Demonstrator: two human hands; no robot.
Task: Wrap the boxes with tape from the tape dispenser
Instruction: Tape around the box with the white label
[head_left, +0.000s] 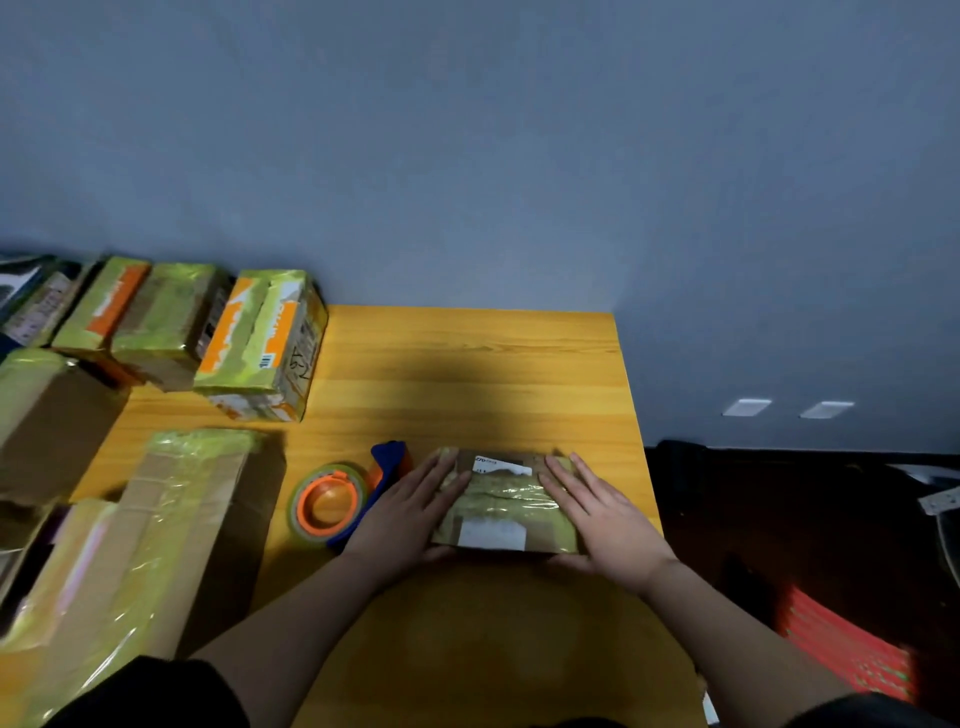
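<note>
Pressing down now: left hand (410, 512) and right hand (605, 512) flat on either end of the box (506, 501), lower centre of frame, fingers straight, gripping nothing. Smoothing a tape band across the top, by the look of it. Dispenser (353, 493) idle just left of the left hand, on the table (493, 364). Next, probably: reaching left for that dispenser and turning the box for another pass, or shifting it to the pile. Count: one box in hand, one dispenser, two hands. Taped boxes (171, 322) at upper left, at least four; more at lower left, blurred, number unclear.
</note>
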